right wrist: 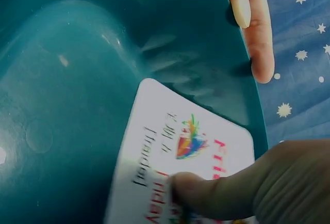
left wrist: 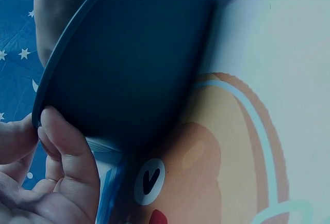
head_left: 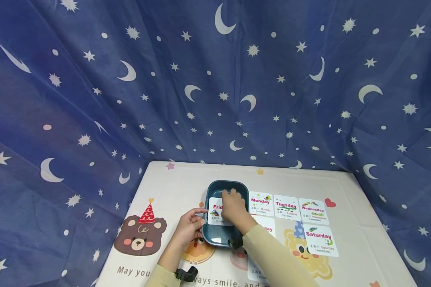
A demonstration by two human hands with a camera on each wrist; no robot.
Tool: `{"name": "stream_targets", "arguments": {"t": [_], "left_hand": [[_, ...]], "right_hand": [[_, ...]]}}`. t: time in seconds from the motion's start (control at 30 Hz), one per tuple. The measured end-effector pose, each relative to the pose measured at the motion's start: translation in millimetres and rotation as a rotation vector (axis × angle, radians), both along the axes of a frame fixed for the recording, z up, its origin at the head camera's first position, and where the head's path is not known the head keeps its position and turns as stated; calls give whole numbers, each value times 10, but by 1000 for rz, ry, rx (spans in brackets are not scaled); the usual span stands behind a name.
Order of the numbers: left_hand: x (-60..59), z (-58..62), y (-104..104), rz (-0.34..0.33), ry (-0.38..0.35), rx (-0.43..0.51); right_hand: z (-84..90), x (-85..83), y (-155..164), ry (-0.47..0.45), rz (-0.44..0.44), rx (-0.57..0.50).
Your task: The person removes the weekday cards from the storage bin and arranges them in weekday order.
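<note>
A teal plastic tray (head_left: 211,235) sits on the table, tilted up on its left side. My left hand (head_left: 196,215) pinches the tray's left rim; in the left wrist view the fingers (left wrist: 69,157) press against the dark underside of the tray (left wrist: 134,59). My right hand (head_left: 231,201) reaches into the tray and pinches a white "Friday" card (head_left: 214,211). In the right wrist view my thumb (right wrist: 232,188) lies on the Friday card (right wrist: 175,146) over the tray's inside (right wrist: 67,105).
Monday (head_left: 261,203), Tuesday (head_left: 286,207), Wednesday (head_left: 313,211) and Saturday (head_left: 320,240) cards lie in rows right of the tray. Two more cards are partly hidden by my right sleeve (head_left: 273,255). A cartoon-printed tablecloth (head_left: 172,179) covers the table; a starry blue drape (head_left: 215,79) hangs behind.
</note>
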State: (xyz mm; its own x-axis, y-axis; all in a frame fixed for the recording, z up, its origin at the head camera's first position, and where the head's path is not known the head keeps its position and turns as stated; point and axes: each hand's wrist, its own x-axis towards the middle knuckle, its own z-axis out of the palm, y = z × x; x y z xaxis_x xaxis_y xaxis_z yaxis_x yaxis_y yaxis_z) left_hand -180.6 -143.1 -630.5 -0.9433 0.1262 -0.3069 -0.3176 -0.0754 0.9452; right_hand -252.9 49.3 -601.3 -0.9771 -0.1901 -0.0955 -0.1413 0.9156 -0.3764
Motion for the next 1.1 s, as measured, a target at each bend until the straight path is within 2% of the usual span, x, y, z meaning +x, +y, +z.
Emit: {"name": "stream_targets", "arguments": {"t": [0.13,0.27,0.67,1.1], "left_hand": [[-4,-5,-4,1,-4,13],[-2,-6,-4,1,-6,20],[4,-1,-6,-2,-1,21],[2,-3,8,1,-7,40]], "right_hand": [[17,-14,-24,33,-14,-46],[22,-20,-30,15,-47,-139],[54,-28,32,-108,-105,-426],[83,-46,174,-43,-124,-553]]}}
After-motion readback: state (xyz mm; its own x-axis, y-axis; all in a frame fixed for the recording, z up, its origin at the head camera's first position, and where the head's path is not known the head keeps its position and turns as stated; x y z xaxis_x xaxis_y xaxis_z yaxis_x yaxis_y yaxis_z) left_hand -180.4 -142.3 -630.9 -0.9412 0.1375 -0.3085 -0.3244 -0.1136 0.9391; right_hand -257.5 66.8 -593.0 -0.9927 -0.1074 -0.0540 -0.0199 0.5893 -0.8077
